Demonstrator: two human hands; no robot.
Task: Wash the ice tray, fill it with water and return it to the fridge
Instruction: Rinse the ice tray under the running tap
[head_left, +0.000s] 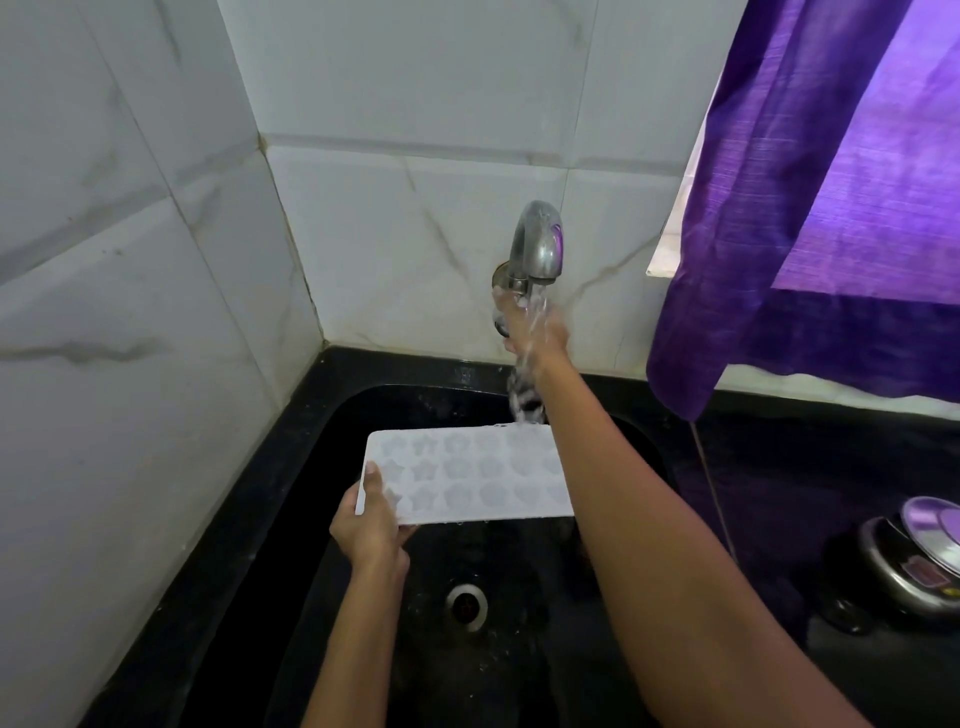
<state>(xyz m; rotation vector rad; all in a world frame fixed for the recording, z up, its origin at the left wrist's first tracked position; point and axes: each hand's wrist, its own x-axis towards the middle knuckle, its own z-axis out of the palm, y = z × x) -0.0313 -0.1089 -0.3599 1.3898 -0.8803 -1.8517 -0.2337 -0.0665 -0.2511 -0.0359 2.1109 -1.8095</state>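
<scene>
Overhead, white marble-veined wall tiles (156, 218) are seen to fill the corner, and a purple curtain (841, 208) is hung at the right, its lower edge draped onto the black table (779, 447). A black sink (291, 597) is set into that table, with a round metal drain (467, 607) at its bottom. A white ice tray (467, 475), moulded with star- and shell-shaped cavities, is held roughly level over the sink basin, cavities facing up, below and slightly left of the tap. Its left end is gripped by the left hand (371, 525), the thumb laid across the top face and the fingers curled underneath. The tray's right end is crossed by the right forearm, which is stretched up toward the wall. A curved metal tap (537, 241) is mounted on the back wall, and a stream of water (524, 384) is poured from it, falling past the tray's far right corner. The right hand (530, 327) is raised just beneath the spout, at the tap's base, with water running over it; whether its fingers are closed round the tap handle cannot be told through the splash. At the right edge, a steel appliance with a domed metal lid (919, 551) is set on the table.
</scene>
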